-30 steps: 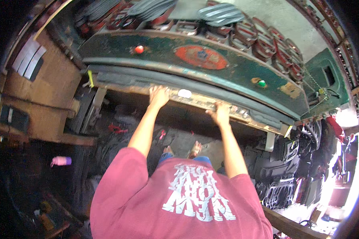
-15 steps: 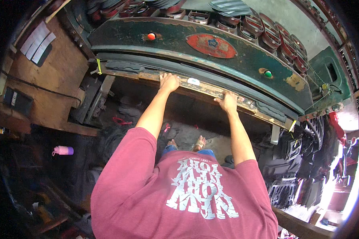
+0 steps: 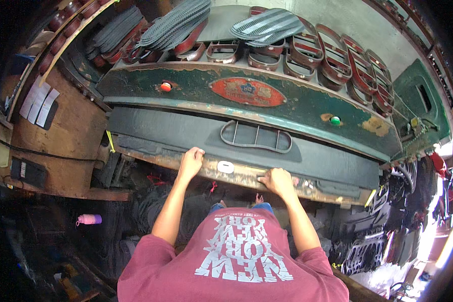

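Note:
A long worn wooden board [image 3: 246, 174] juts out from under the green press, with its front edge toward me. My left hand [image 3: 191, 162] is closed on that edge, left of a white oval label. Farther right, my right hand [image 3: 278, 182] grips the same edge, thumb pointing left. A dark grey rubber sheet [image 3: 171, 130] covers the board behind my hands. On the sheet lies a sole-shaped cutting die [image 3: 256, 137], a thin metal outline with crossbars, apart from both hands. My fingertips under the board are hidden.
The green press beam [image 3: 141, 86] spans the space ahead, with an orange button [image 3: 166, 87] and a green button [image 3: 335, 120]. Several red-brown dies [image 3: 307, 49] and stacked grey soles [image 3: 178, 22] rest on top. A wooden table [image 3: 70, 146] stands left; a pink-purple bottle [image 3: 89, 219] is below it.
The board has slid out from under the press toward me, with both hands on its edge. More of the rubber sheet and the cutting die now show. The view has tilted up.

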The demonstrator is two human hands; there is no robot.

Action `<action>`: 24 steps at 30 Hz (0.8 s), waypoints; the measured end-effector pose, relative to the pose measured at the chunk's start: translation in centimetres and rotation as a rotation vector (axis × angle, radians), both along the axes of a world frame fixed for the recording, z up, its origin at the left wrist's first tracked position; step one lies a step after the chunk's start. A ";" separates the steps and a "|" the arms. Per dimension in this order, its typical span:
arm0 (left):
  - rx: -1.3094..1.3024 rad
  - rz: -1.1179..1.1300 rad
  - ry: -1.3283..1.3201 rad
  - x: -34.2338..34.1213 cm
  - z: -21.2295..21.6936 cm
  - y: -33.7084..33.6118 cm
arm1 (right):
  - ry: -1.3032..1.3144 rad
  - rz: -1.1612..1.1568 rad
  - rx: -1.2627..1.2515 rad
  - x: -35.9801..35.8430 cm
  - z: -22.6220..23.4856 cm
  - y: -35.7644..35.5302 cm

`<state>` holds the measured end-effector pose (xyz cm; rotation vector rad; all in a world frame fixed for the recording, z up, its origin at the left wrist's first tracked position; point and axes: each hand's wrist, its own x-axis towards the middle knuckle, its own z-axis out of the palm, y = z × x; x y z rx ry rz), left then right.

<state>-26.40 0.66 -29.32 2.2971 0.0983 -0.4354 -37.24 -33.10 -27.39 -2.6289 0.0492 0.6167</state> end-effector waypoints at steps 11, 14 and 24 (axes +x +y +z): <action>0.323 -0.070 0.041 1.6 -1.4 -4.7 | -0.593 0.160 0.155 4.3 -2.9 2.7; 0.164 -0.080 0.033 1.0 -0.3 -4.3 | -0.635 0.098 0.345 5.5 -1.7 1.4; -0.377 -0.007 -0.101 -12.6 22.2 9.4 | -0.217 -0.346 0.997 4.5 1.2 -2.3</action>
